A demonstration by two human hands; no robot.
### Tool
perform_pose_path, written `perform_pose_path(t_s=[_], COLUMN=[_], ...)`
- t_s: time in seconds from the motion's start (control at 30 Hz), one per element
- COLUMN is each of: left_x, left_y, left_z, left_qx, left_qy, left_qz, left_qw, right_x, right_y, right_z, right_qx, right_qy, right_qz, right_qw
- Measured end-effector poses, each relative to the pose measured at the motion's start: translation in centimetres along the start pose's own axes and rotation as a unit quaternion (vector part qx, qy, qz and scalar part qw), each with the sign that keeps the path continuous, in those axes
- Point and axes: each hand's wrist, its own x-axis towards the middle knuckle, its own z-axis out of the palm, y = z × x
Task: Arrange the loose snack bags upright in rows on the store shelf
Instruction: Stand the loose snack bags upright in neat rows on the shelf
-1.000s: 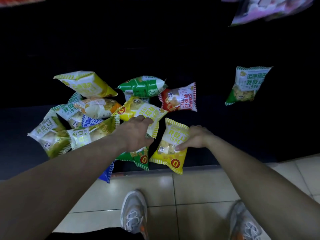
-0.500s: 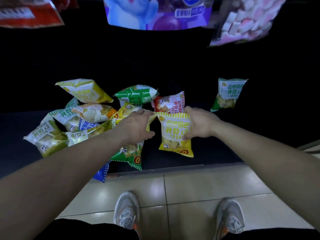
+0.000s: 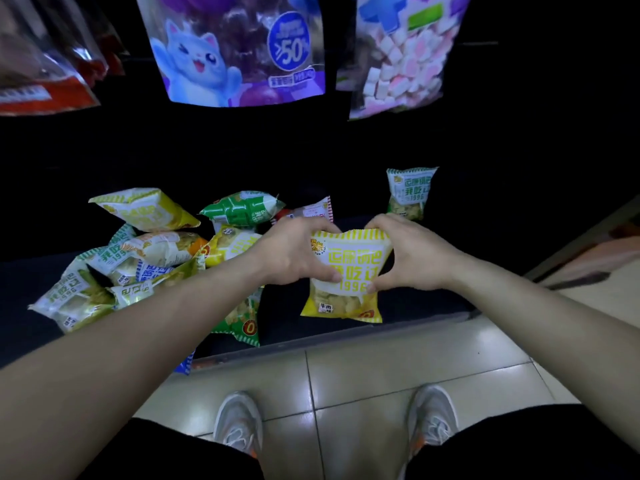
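Observation:
A yellow snack bag hangs upright above the dark shelf, held from both sides. My left hand grips its left edge and my right hand grips its right edge, thumbs on the front. Left of it, several loose bags lie in a jumbled pile, green, yellow, orange and white. Behind my left hand a red bag is partly hidden. One green-and-white bag stands upright alone at the back right.
Large hanging packs fill the top: a blue cat bag, a marshmallow bag, a red pack. The shelf's front lip meets a tiled floor where my shoes stand.
The yellow bag has been lifted from the shelf's front and turned upright. My left hand left the pile and now grips it together with my right hand. The view tilted upward.

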Motion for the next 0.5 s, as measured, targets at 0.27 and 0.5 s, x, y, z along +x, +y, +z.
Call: perform_pose_path(t_s=[0.27, 0.5], left_x=[3.4, 11.7], left_y=[1.0, 3.9], left_z=[2.0, 4.8], left_qx=[-0.005, -0.009], left_qy=[0.069, 0.124], left_qz=[-0.043, -0.016], left_qw=[0.997, 0.992], right_x=[-0.9, -2.7], right_y=[6.3, 12.2], right_z=[-0.5, 0.0], right_qx=[0.127, 0.144], right_qy=[0.053, 0.016], right_qz=[0.097, 0.162], right_qw=[0.986, 0.976])
